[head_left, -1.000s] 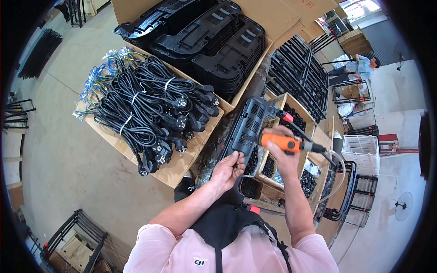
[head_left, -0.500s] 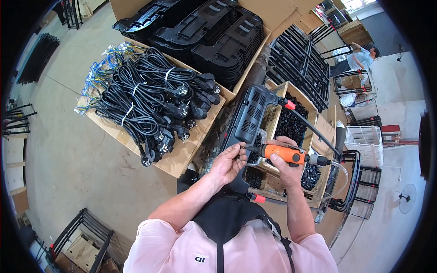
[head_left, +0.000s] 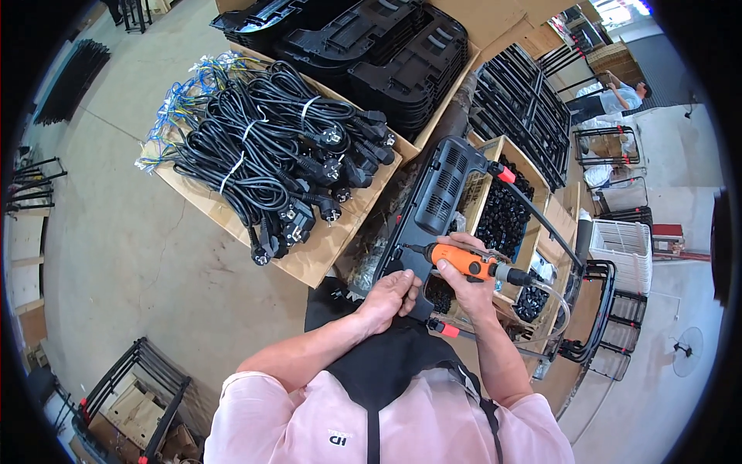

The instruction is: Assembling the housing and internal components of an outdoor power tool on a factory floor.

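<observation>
My right hand [head_left: 470, 294] grips an orange air screwdriver [head_left: 454, 259] with a clear hose [head_left: 563, 305] at its back end. The driver's dark bit points left, over the lower part of a long black plastic housing [head_left: 442, 185] with vent slots. My left hand [head_left: 391, 298] is closed at the housing's near end, thumb against curled fingers; whatever they hold is too small or hidden. A black tube frame [head_left: 542, 221] with red end pieces adjoins the housing and slants across the parts boxes.
Bundled black power cables [head_left: 270, 147] with plugs lie on a carton [head_left: 309, 259] to the left. Behind them a box holds stacked black plastic panels [head_left: 410, 66]. Wooden bins of small black parts [head_left: 502, 216] stand at right. Another person [head_left: 618, 97] is at the far right.
My left hand has drawn away from the driver's tip, down to the housing's near end. The driver has shifted slightly left, its bit now over the housing. The whole view has shifted a little.
</observation>
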### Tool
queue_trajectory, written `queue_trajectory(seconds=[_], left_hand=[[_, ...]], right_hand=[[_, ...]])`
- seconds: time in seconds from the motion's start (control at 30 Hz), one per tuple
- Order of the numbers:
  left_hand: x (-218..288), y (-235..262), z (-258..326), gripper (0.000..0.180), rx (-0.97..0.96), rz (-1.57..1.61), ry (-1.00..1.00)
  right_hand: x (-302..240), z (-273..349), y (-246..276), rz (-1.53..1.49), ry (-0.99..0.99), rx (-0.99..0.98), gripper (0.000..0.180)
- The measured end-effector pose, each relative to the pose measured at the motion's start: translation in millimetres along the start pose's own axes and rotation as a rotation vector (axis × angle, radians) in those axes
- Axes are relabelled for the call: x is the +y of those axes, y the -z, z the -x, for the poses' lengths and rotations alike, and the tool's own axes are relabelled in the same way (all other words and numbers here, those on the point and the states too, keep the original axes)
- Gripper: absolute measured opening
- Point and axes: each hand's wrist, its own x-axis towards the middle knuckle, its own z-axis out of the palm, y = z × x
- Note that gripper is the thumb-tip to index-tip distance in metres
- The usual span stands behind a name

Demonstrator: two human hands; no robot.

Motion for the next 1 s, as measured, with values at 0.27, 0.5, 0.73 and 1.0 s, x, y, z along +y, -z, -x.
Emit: queue_trajectory(seconds=[0.27, 0.5, 0.73, 1.0], left_hand=[[2.7, 4.1, 11.7, 0.026, 0.103, -0.083, -0.023], [6.8, 12.5, 14.0, 0.026, 0.071, -0.111, -0.045], [4.8, 12.1, 16.6, 0.026, 0.145, 0.076, -0.055], [4.7, 19.2, 8.1, 0.028, 0.166, 0.257, -0.011]], right_hand=[[3.0, -1.0, -7.5, 0.034, -0.002, -0.013, 0.05], [-6.4, -11.2, -16.8, 0.284, 0.066, -0.109, 0.038], [-3.6, -14.9, -19.6, 0.301, 0.022, -0.147, 0.039], [-14.1, 8.5, -11.7, 0.082, 0.013, -0.003, 0.052]])
